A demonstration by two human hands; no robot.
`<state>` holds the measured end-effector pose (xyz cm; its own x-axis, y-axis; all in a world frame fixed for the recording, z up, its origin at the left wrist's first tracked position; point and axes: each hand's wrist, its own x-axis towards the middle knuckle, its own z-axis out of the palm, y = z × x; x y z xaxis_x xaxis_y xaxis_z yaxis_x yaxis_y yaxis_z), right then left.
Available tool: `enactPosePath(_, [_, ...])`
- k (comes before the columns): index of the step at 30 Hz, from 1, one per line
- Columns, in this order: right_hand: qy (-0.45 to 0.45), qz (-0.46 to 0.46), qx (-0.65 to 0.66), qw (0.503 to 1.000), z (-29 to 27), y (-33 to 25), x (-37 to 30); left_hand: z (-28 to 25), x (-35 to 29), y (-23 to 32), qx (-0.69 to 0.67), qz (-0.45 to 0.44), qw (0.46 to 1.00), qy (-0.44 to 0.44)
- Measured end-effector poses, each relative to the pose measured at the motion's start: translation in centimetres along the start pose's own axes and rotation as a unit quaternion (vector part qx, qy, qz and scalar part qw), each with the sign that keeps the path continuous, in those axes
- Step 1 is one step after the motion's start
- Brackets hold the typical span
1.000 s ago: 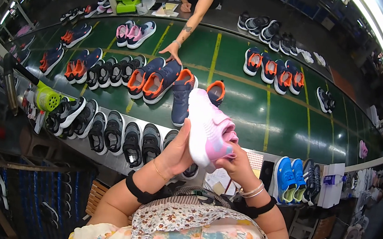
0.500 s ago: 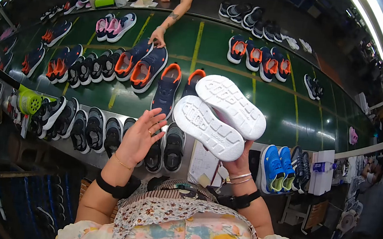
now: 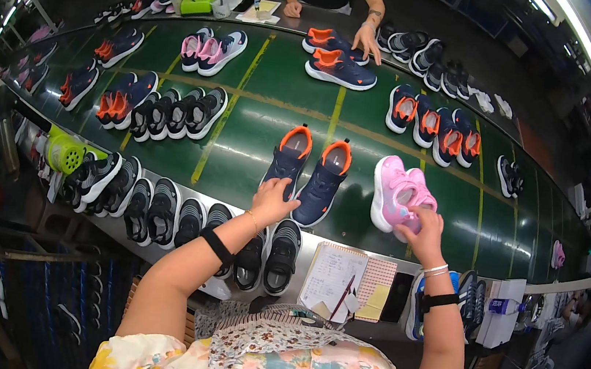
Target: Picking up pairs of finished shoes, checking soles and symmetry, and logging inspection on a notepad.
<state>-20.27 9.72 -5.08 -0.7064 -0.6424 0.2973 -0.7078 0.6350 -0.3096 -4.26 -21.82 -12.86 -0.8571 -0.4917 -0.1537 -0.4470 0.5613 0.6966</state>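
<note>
A pair of pink sneakers [image 3: 406, 197] with white soles stands on the green work surface at the right, soles down. My right hand [image 3: 422, 233] is closed on the heel end of the nearer shoe. In front of me is a pair of navy sneakers [image 3: 319, 191] with orange lining, toes toward me. My left hand [image 3: 275, 200] grips the toe of the left navy shoe, its thumb reaching toward the other shoe. Across the surface, a co-worker's hand [image 3: 366, 40] touches another navy-and-orange pair [image 3: 340, 70], which lies sideways.
Black-and-grey sneakers [image 3: 163, 212] line the metal ledge before me. A notebook with a pen [image 3: 331, 281] and a dark phone [image 3: 396, 300] lie there too. Blue shoes [image 3: 417, 303] and a white box [image 3: 501, 313] stand at the right. More pairs sit on the green surface [image 3: 256, 143].
My right hand has turned the pink sneakers soles down and set them on the green surface. My left hand has moved from empty air onto a navy shoe. The co-worker's pair has moved right.
</note>
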Motion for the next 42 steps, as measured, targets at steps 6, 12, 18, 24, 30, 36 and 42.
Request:
enactPosePath(6, [0.048, 0.186, 0.158, 0.969, -0.1, 4.1, 0.6, 1.4, 9.4, 2.7, 0.231, 0.013, 0.971, 0.060])
enactPosePath(12, [-0.039, 0.294, 0.252, 0.921, 2.1, 1.4, -9.2, 4.6, 16.4, 6.5, 0.163, -0.183, 0.964, -0.101])
enactPosePath(18, [-0.101, 0.370, 0.241, 0.892, 3.8, 0.8, -16.1, 4.4, 20.5, 3.8, 0.215, 0.002, 0.970, -0.116])
enactPosePath(24, [-0.119, 0.365, 0.271, 0.883, 4.2, 0.8, -16.0, 0.0, 18.9, 6.3, 0.391, 0.572, 0.711, -0.123])
enactPosePath(30, [-0.141, 0.323, 0.305, 0.885, 5.4, -1.5, -15.1, 1.8, 14.6, -2.3, 0.384, 0.723, 0.539, -0.197])
enactPosePath(36, [-0.165, 0.316, 0.299, 0.885, 5.8, -1.7, -17.4, -0.3, 10.4, -2.7, 0.312, 0.493, 0.806, -0.100])
enactPosePath(42, [-0.158, 0.324, 0.305, 0.881, 5.3, -2.3, -18.9, 3.2, 9.0, 0.3, 0.272, 0.053, 0.926, -0.257])
